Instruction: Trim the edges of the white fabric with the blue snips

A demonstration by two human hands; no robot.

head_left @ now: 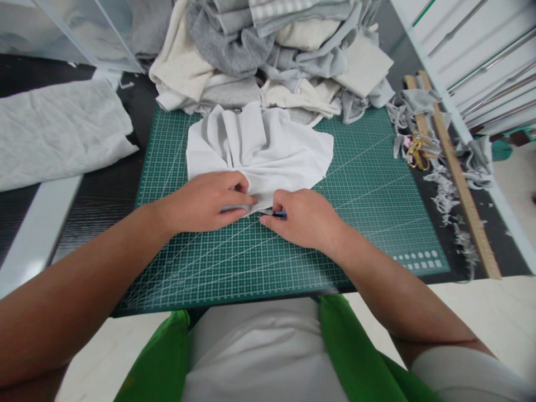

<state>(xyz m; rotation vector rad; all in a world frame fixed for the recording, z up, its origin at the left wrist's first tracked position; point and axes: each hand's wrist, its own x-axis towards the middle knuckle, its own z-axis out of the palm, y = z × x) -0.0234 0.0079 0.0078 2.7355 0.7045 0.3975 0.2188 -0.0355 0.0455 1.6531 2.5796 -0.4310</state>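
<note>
A piece of white cloth lies gathered in folds on the green cutting mat. My left hand rests over its front left part, thumb and fingers closed on the near edge. Just right of it, my right hand grips small blue thread snips, mostly hidden by the fingers. Their pale metal tip points left and meets the cloth's edge close to my left fingertips. Whether the blades are apart is too small to tell.
A tall pile of grey and cream cloth stands behind the mat. Folded grey fabric lies at the left. Along the right edge are a wooden strip, gold-handled scissors and fabric scraps. A translucent bin sits back left.
</note>
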